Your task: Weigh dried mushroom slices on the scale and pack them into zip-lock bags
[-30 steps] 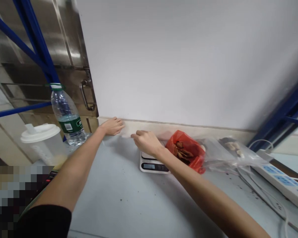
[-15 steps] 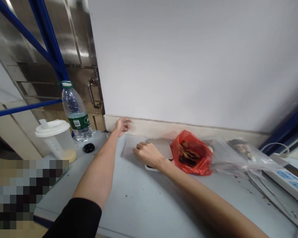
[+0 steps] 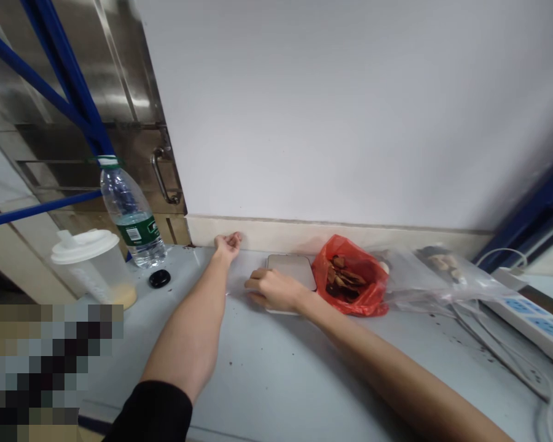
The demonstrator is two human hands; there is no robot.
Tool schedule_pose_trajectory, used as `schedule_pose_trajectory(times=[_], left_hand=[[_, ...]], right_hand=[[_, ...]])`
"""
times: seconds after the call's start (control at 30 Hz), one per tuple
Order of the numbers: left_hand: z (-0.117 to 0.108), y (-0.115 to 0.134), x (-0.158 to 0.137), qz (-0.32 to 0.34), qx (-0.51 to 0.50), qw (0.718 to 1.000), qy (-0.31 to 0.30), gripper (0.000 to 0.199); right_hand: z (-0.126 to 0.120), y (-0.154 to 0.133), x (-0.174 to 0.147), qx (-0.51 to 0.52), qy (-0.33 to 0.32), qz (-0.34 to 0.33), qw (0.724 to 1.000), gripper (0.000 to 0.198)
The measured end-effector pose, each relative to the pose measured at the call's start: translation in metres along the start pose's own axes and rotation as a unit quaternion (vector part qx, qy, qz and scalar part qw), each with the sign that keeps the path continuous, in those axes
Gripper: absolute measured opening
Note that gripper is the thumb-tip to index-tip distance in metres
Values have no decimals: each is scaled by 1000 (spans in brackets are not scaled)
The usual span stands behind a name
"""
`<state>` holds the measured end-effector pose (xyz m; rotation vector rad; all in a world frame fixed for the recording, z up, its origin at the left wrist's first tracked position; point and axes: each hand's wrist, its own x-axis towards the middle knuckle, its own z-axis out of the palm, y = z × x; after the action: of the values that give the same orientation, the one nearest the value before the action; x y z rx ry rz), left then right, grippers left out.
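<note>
My left hand (image 3: 229, 244) is near the wall at the back of the table, palm turned up, fingers curled in. What it holds, if anything, cannot be made out. A thin clear plastic bag (image 3: 238, 273) lies between my hands, faint against the tabletop. My right hand (image 3: 273, 288) has its bent fingers at the bag's right side, closed on it as far as I can see. Partly under that hand is a small digital scale (image 3: 290, 267) with a flat metal-coloured plate. An open red plastic bag (image 3: 325, 270) touches the scale's right side, with brown dried pieces (image 3: 345, 279) inside.
Left stand a water bottle (image 3: 136, 230), a lidded plastic cup (image 3: 94, 270) and a round black object (image 3: 159, 279). Clear bags (image 3: 424, 276) with dried contents, a power strip (image 3: 534, 319) and cables (image 3: 493, 344) lie right. A white wall (image 3: 313, 123) rises behind.
My left hand's fingers have curled in, and the hand sits slightly lower and nearer the right hand. The right hand has shifted slightly off the scale plate. The view has moved a little.
</note>
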<state>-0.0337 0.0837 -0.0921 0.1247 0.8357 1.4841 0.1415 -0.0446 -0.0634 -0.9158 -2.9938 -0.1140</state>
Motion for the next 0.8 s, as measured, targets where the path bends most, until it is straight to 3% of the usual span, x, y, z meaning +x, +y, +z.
schedule_pose_trajectory(times=[0.17,0.23,0.3,0.4,0.6,0.67,0.8], left_hand=[[24,-19,-4,16,208,976,-62,35],[36,-30,-8,25,276,956,-96,36],[49,-41,-14,39,333,933,-132,33],[70,-55,-28,72,401,894,-188,17],[102,-79,-64,111,499,803,-305,24],[108,-87,-77,103,530,768,-343,21],[116,-99,-100,102,572,706,-405,19]], right_hand=[[-22,40,-34,84,125,48,987,22],[-37,61,-55,131,204,105,964,24],[-54,83,-79,161,218,190,944,23],[-74,112,-117,151,199,314,916,22],[-75,157,-186,125,96,531,832,16],[-66,166,-200,131,80,561,813,13],[-50,174,-210,147,72,559,813,18]])
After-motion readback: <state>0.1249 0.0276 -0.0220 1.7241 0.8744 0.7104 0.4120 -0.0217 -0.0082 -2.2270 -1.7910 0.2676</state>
